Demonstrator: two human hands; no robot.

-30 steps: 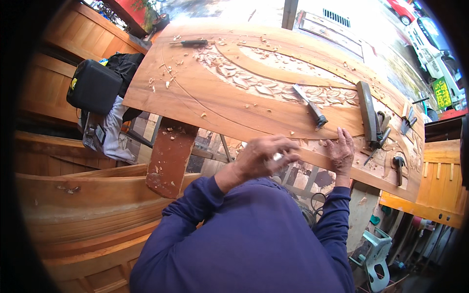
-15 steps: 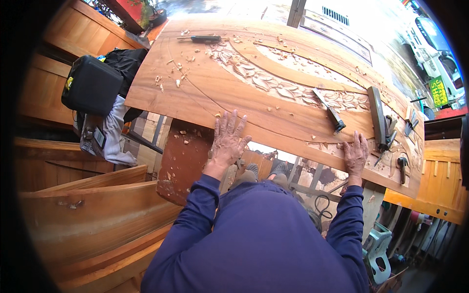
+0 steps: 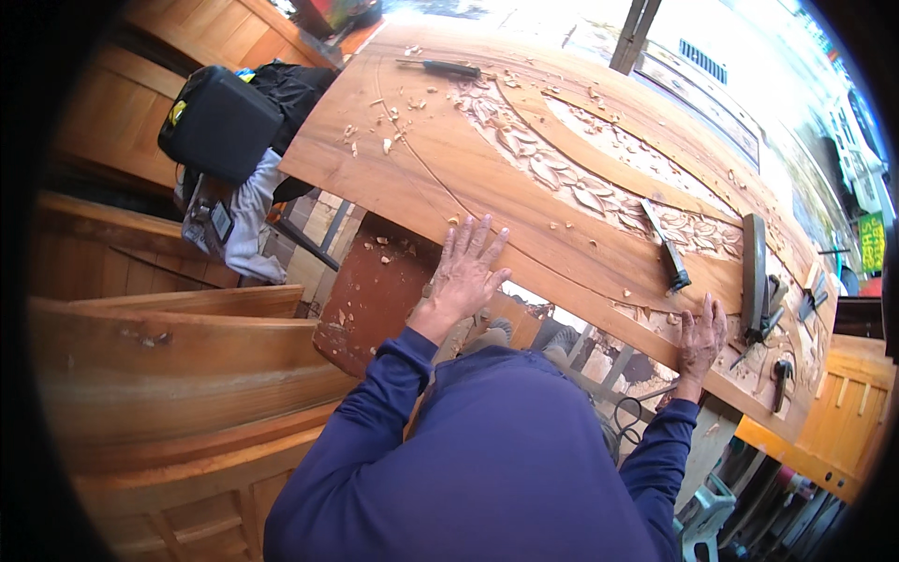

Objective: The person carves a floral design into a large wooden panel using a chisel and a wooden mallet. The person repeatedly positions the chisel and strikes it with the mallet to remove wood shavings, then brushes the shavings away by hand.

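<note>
A large wooden panel (image 3: 375,169) lies in front of me, with a curved band of carved leaves (image 3: 543,169) running across it. My left hand (image 3: 466,272) rests flat on its near edge, fingers spread and holding nothing. Farther right, my right hand (image 3: 702,342) lies on the same edge with its fingers stretched out, also holding nothing. Between the carving and my right hand is a dark-handled chisel (image 3: 672,260). Just beyond that hand lies a long dark wooden block (image 3: 754,267), with several carving tools (image 3: 775,314) beside it. A second chisel (image 3: 449,68) lies at the far left.
Wood shavings (image 3: 393,117) are scattered over the panel. A brown stool-like surface (image 3: 375,290) stands below its left edge. A black case (image 3: 220,126) sits at the left above wooden boards (image 3: 187,375). A pale plastic stool (image 3: 707,515) stands at the lower right.
The whole view has tilted, so the panel now slopes more steeply down to the right. Both hands remain on the panel's near edge, and the tools lie where they were on it.
</note>
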